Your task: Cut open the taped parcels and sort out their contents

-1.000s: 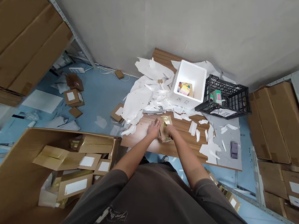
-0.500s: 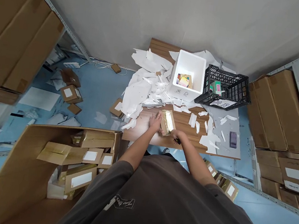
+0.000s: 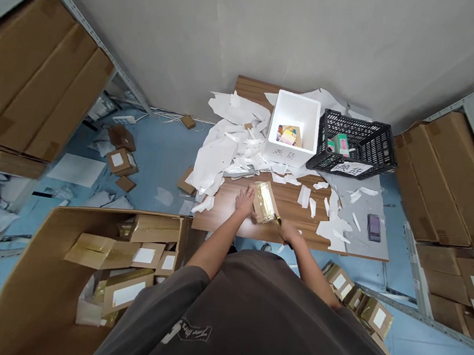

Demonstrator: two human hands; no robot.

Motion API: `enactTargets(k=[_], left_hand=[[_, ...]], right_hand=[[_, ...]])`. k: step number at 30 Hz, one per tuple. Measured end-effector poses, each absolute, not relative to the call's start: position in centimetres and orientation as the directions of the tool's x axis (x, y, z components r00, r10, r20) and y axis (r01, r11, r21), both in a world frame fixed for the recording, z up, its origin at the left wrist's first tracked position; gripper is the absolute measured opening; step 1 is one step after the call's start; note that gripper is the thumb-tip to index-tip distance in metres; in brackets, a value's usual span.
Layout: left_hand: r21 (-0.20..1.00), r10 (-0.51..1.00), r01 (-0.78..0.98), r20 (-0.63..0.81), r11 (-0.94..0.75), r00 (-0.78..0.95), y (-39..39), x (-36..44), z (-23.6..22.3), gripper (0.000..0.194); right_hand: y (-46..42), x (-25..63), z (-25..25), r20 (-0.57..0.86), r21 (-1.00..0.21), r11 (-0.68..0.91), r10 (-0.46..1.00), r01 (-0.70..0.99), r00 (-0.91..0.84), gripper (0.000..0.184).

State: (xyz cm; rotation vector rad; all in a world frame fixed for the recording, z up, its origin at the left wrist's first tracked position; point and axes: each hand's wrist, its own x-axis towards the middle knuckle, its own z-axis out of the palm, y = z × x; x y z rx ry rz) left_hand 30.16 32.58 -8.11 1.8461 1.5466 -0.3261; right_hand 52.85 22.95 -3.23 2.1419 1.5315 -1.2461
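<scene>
A small cardboard box (image 3: 265,201) wrapped in shiny tan tape, with a white label, lies at a slant on the wooden table (image 3: 226,223). My left hand (image 3: 244,202) holds it by its left side. In my right hand (image 3: 289,232), closed, is a yellow and black box cutter (image 3: 277,219), its tip at the box's lower right edge. The blade is too small to make out. Torn white wrapping (image 3: 217,160) is heaped left of and behind the box.
Behind the box stand a white foam bin (image 3: 289,155) and a black plastic crate (image 3: 356,147), both with small packages inside. A purple device (image 3: 373,227) lies at right. A large open carton (image 3: 30,266) of boxes stands at lower left. Shelves with cartons (image 3: 448,178) flank the table.
My right hand has drawn back a little to the right, and the box cutter now shows between it and the box. My left hand stays on the box. The camera view has shifted slightly.
</scene>
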Motion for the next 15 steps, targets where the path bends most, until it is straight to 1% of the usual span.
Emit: enactTargets(k=[2,4,6,9,12,13,15], left_hand=[[0.330,0.773,0.943,-0.590,-0.033,0.233,32.0,30.6,-7.8,0.155],[0.315,0.794,0.949,-0.573,-0.016,0.204,30.8,31.4,-7.6,0.155],[0.296,0.817,0.955,-0.553,0.009,0.164,29.2,32.4,-7.6,0.152],[0.247,0.833,0.966,-0.549,0.079,0.072,26.7,33.9,-7.7,0.143],[0.234,0.847,0.964,-0.532,0.123,0.021,25.5,35.0,-7.5,0.127],[0.254,0.859,0.962,-0.511,0.099,0.047,25.4,35.2,-7.3,0.117],[0.320,0.863,0.946,-0.463,-0.049,0.201,25.6,35.8,-6.8,0.097]], right_hand=[[23.1,54.2,-3.8,-0.665,-0.255,-0.439,0.726,0.862,0.173,0.035],[23.5,55.0,-4.8,-0.600,-0.278,-0.467,0.767,0.839,0.228,0.045],[24.0,55.4,-6.0,-0.581,-0.304,-0.500,0.772,0.811,0.258,0.053],[24.9,55.3,-7.8,-0.549,-0.312,-0.506,0.787,0.804,0.282,0.057],[25.8,55.1,-8.8,-0.545,-0.303,-0.483,0.795,0.821,0.267,0.060],[26.2,55.0,-9.0,-0.550,-0.303,-0.474,0.795,0.827,0.255,0.060],[27.1,54.9,-9.2,-0.563,-0.305,-0.459,0.794,0.834,0.230,0.057]])
